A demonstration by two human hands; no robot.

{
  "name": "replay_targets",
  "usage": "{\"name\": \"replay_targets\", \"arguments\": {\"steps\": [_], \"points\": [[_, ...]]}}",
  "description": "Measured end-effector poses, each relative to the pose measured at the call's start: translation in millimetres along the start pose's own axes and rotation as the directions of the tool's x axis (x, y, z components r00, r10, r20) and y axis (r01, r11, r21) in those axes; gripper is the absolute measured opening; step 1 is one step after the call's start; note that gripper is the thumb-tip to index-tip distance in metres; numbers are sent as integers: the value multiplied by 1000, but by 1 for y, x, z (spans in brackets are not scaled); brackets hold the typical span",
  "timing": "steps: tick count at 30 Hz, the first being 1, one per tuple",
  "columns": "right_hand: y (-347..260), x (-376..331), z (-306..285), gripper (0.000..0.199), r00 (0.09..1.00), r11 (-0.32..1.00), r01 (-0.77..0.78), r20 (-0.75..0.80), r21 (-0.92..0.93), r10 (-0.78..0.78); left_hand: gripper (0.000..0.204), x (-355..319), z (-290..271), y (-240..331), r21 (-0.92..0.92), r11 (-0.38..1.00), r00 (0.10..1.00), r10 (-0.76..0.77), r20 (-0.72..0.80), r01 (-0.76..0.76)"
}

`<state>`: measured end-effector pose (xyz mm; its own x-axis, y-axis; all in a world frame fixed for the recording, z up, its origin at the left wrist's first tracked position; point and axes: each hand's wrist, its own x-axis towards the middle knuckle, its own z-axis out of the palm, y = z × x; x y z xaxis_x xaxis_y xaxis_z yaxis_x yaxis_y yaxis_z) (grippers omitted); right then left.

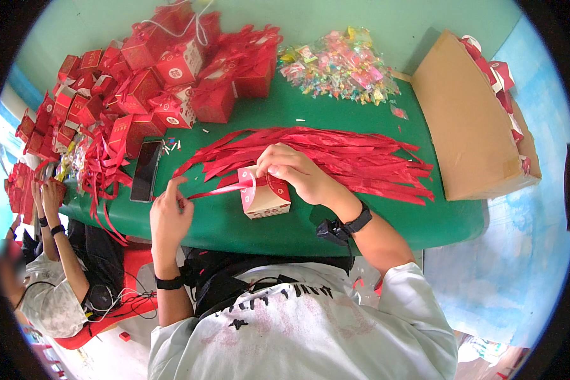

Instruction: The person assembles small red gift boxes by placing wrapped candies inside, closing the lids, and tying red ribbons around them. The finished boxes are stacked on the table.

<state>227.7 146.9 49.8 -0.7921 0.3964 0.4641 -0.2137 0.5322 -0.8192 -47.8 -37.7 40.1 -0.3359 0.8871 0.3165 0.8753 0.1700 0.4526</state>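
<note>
A small red and white gift box [266, 197] stands on the green tabletop in front of me. A red ribbon [218, 190] runs from the top of the box out to the left. My left hand [171, 212] has its fingers closed on the outer end of that ribbon. Over the top flaps of the box, my right hand [291, 172] is pinched shut on the box's top; whether it also grips ribbon there is hidden. Just behind the box lies a wide bundle of loose red ribbons [335, 152].
Red gift boxes [139, 88] are heaped at the back left. Wrapped candies [345, 66] form a pile at the back. A cardboard carton [453, 126] holding more boxes stands right. A phone [147, 171] lies left, near a co-worker's hands [47, 196] at the table edge.
</note>
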Motion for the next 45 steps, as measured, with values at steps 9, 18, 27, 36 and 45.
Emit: {"name": "replay_targets", "arguments": {"steps": [9, 18, 27, 36, 45], "points": [[-2, 0, -6, 61, 987, 955, -145, -27, 258, 157, 40, -7, -50, -27, 270, 939, 942, -270, 197, 213], [-1, -8, -57, 38, 906, 918, -12, -384, 397, 178, 20, 5, -51, 24, -25, 999, 989, 28, -148, -32], [-32, -1, -22, 19, 1000, 971, -9, -6, -240, 8, 21, 16, 8, 98, -245, 909, 941, 335, -55, -338], [-37, -3, -10, 28, 999, 854, 14, 43, -519, 10, 19, 13, 19, 108, -171, 897, 913, 402, -66, -407], [-22, -2, -2, 17, 988, 833, 123, -12, -539, -154, 11, 12, 18, 115, -85, 930, 934, 355, -41, -357]]}}
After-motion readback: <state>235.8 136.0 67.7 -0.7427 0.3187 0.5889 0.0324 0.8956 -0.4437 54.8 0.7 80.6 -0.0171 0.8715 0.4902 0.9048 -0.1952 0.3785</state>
